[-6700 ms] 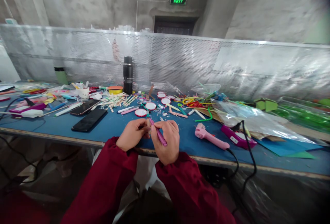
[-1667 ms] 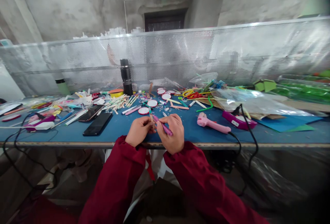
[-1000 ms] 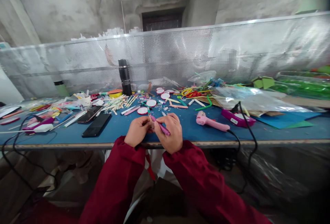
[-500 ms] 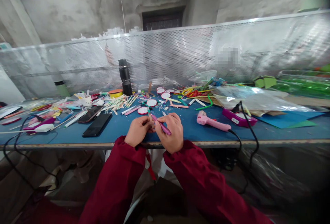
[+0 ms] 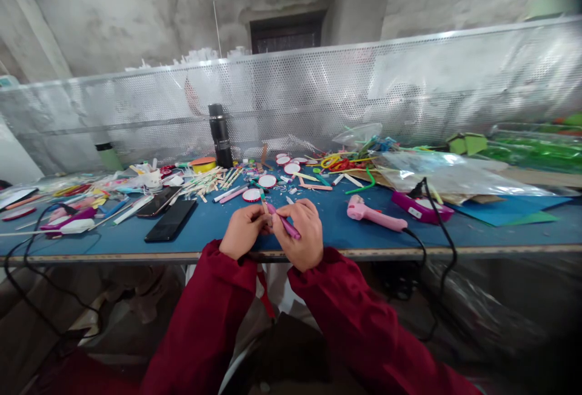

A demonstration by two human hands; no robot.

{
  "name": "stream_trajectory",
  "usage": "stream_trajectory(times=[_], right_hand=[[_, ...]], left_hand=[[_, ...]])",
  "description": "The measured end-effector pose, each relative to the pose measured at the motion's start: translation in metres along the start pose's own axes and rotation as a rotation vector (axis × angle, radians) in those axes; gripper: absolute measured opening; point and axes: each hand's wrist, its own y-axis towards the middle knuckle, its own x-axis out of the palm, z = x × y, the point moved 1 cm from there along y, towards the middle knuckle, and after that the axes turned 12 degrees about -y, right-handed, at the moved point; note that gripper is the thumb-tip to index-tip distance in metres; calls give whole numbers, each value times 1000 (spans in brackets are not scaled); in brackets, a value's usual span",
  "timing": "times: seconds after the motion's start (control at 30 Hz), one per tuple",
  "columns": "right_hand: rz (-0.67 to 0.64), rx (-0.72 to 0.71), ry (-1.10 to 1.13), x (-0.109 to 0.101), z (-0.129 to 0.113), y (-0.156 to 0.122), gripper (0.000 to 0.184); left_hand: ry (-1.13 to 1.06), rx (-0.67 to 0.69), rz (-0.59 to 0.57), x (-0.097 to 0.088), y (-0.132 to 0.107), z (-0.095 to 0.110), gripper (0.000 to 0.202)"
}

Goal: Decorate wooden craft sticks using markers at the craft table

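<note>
My right hand (image 5: 304, 234) is closed around a purple marker pen (image 5: 291, 229), its thick end pointing down toward my palm. My left hand (image 5: 243, 231) pinches a thin, pale craft stick (image 5: 263, 199) whose upper end stands out above the fingers, with a greenish tint there. Both hands meet close together just over the front edge of the blue table (image 5: 336, 237). The pen's tip and the lower part of the stick are hidden by my fingers. Just beyond the hands lies a round white disc with a red rim (image 5: 251, 195).
To the right lie a pink corded hot-glue tool (image 5: 377, 215) and a purple box (image 5: 421, 207). On the left are a black phone (image 5: 171, 221) and loose craft sticks (image 5: 211, 182). A black bottle (image 5: 220, 137) stands at the back, before a perforated metal screen (image 5: 300, 91).
</note>
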Motion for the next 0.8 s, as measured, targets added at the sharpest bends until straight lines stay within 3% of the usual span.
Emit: stream_trajectory(times=[0.8], right_hand=[[-8, 6, 5, -1, 1, 0, 10]], left_hand=[[11, -3, 6, 0, 0, 0, 19]])
